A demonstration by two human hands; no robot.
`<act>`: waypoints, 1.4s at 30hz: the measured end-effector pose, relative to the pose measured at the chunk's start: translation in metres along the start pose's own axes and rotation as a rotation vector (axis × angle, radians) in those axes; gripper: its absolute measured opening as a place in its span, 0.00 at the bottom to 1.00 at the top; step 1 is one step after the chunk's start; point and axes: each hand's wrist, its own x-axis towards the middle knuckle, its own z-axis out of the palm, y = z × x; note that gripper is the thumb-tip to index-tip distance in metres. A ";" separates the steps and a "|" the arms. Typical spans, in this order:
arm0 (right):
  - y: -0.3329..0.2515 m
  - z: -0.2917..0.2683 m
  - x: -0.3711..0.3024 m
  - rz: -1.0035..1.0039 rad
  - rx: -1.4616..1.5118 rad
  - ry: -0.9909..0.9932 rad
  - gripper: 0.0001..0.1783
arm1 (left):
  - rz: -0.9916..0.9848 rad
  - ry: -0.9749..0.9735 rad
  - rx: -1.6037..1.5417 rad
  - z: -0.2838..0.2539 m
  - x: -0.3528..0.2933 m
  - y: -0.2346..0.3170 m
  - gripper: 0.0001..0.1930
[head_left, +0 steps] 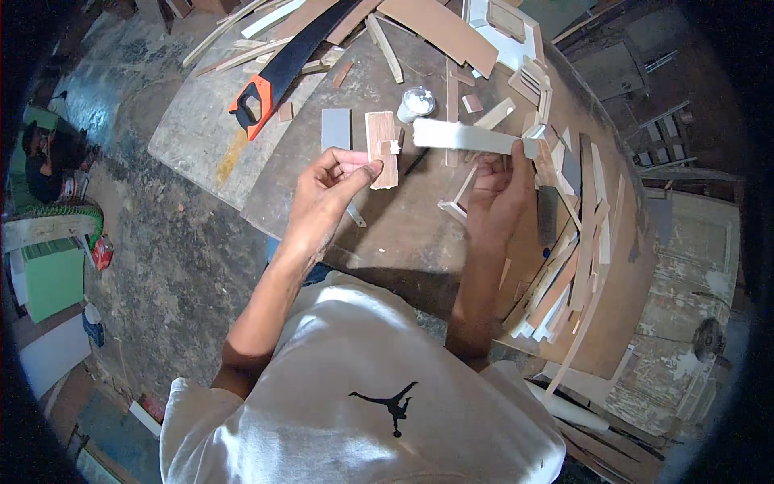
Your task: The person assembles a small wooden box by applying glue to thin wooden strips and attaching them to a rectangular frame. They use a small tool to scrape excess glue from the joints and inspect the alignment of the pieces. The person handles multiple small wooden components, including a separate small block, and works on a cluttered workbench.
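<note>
My left hand (322, 198) pinches the edge of a small reddish-brown wooden piece (382, 133) between thumb and fingers. A small pale patch with a darker bit beside it sits on the piece's face. In my right hand (498, 194) is a flat pale strip (476, 139), held at its right end; its far end is rough and bright white, pointing toward the wooden piece without touching it. Just beyond both hands stands a small clear cup (417, 103) with white stuff in it. A grey rectangular block (336, 129) lies left of the wooden piece.
A handsaw (278, 77) with an orange and black handle lies at the back left of the wooden table (387, 258). Wood offcuts (568, 266) pile up along the right side. More boards (443, 36) lie at the back. A green box (52, 278) stands on the floor at left.
</note>
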 end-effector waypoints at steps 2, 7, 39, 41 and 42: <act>0.003 -0.002 0.009 -0.007 0.078 0.139 0.10 | -0.034 0.003 -0.016 -0.003 0.002 -0.005 0.09; 0.036 -0.018 0.036 -0.255 -0.519 0.086 0.15 | -0.069 0.032 -0.060 -0.013 0.004 -0.016 0.09; 0.023 0.011 -0.041 -0.707 -1.120 -0.692 0.21 | -0.035 0.009 -0.016 0.001 -0.002 -0.007 0.10; 0.024 0.012 -0.040 -0.702 -1.112 -0.699 0.21 | -0.040 0.006 -0.009 0.000 -0.003 -0.008 0.10; 0.025 0.011 -0.040 -0.716 -1.105 -0.697 0.21 | -0.043 0.005 -0.006 -0.001 -0.003 -0.009 0.10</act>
